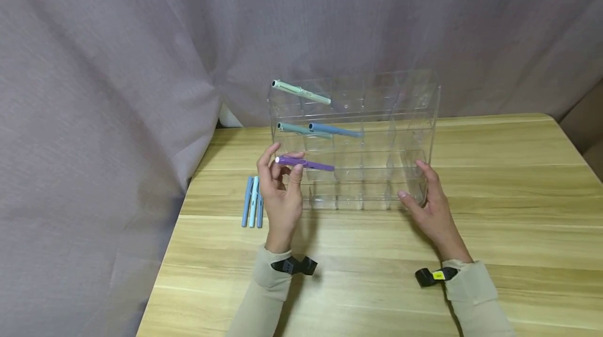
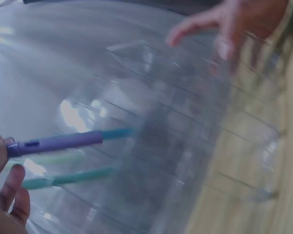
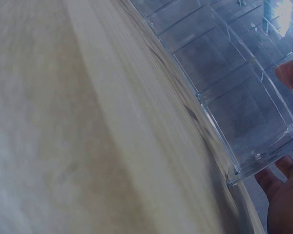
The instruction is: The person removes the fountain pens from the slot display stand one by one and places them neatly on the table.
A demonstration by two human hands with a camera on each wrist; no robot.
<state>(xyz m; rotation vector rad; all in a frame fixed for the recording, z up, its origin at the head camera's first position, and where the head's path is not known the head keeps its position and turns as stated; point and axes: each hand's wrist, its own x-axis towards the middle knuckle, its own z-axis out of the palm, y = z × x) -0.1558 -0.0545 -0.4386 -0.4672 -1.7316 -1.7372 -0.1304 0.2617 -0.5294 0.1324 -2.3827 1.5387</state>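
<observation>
A purple pen (image 1: 317, 166) is pinched between the thumb and fingers of my left hand (image 1: 285, 209), lying crosswise before the left columns of a clear plastic organizer (image 1: 377, 173). My right hand (image 1: 437, 219) grips the organizer's lower right corner. In the right wrist view its thumb (image 3: 290, 74) reaches over the front while the other fingers lie outside the side wall. A pale green pen (image 1: 301, 92) sits in the organizer's top row at the left. One row down lie a teal pen (image 1: 294, 128) and a blue pen (image 1: 336, 130), side by side.
Several pens lie upright in view on the wooden table (image 1: 358, 284), left of my left hand: a light cyan pen (image 1: 254, 202) between a blue pen (image 1: 246, 202) and another blue one. A grey curtain (image 1: 330, 18) hangs behind the organizer and along the left.
</observation>
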